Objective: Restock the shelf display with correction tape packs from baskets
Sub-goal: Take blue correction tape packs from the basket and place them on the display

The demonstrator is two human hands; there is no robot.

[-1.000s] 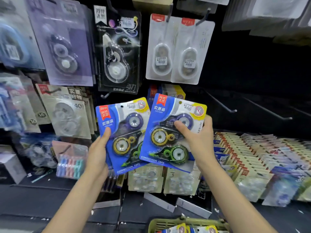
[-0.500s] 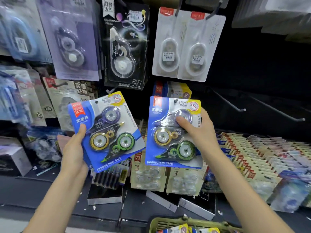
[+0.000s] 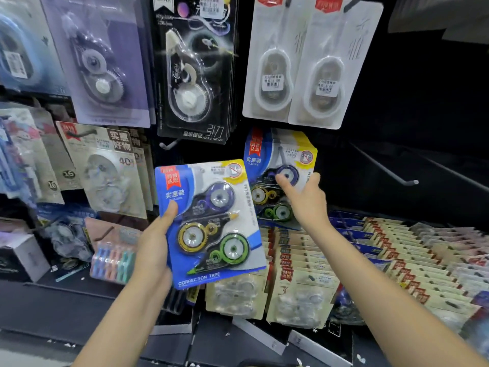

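Note:
My left hand [image 3: 153,250] grips a blue correction tape pack [image 3: 211,223] by its left edge, thumb on the front, and holds it in front of the shelf. It shows purple, yellow and green tape units. A second identical blue pack [image 3: 277,165] hangs on a peg with more of the same behind it. My right hand [image 3: 304,200] is on its front, thumb on the purple unit, fingers curled round its right edge.
Other tape packs hang on pegs: white ones [image 3: 312,67], a black one [image 3: 193,75], purple ones [image 3: 100,62]. Bare pegs [image 3: 386,168] jut out at right. Rows of boxed packs [image 3: 370,255] fill the lower shelf.
My right hand has pushed its pack up and back onto the peg with the hanging blue packs. My left hand has brought its pack rightward toward the centre.

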